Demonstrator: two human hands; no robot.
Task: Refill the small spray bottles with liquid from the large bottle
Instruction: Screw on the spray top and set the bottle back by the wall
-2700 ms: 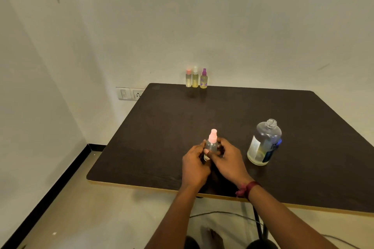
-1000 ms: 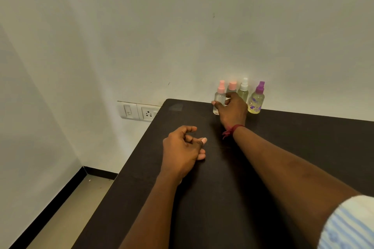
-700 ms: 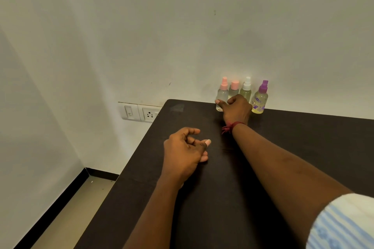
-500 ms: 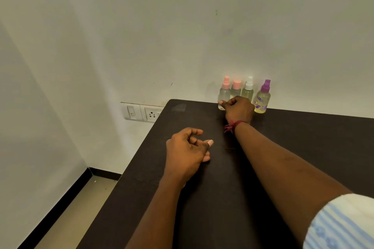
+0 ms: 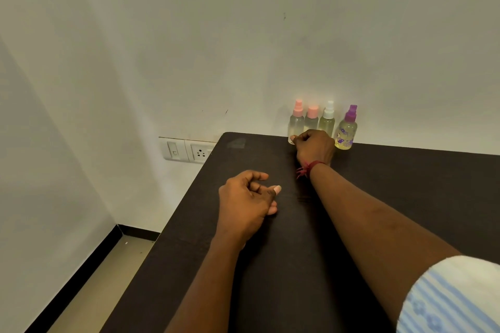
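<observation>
**Q:** Head view: what is changing here?

**A:** The row of small spray bottles against the wall is growing from three to four. A few seconds ago both hands were holding the pink-capped bottle (image 5: 296,121) near the front of the table (image 5: 405,184), beside the large bottle. It is now standing upright at the left end of the row, next to the second pink-capped bottle (image 5: 311,119), the white-capped bottle (image 5: 328,120) and the purple-capped bottle (image 5: 346,130).

**Q:** What are the hands doing?

**A:** The right hand (image 5: 315,147) is sitting just in front of the row with its fingers curled into a fist. Its thumb tip is lying at the base of the pink-capped bottle, but whether it is pinching the bottle or merely touching it cannot be told. The left hand (image 5: 247,199) is resting on the table with its fingers loosely curled around nothing.

**Q:** What is this indicating for the task?

**A:** One bottle is probably being returned after filling and capping. The large bottle is lying outside the frame, so the person would need to turn back to it for any further refill.
</observation>
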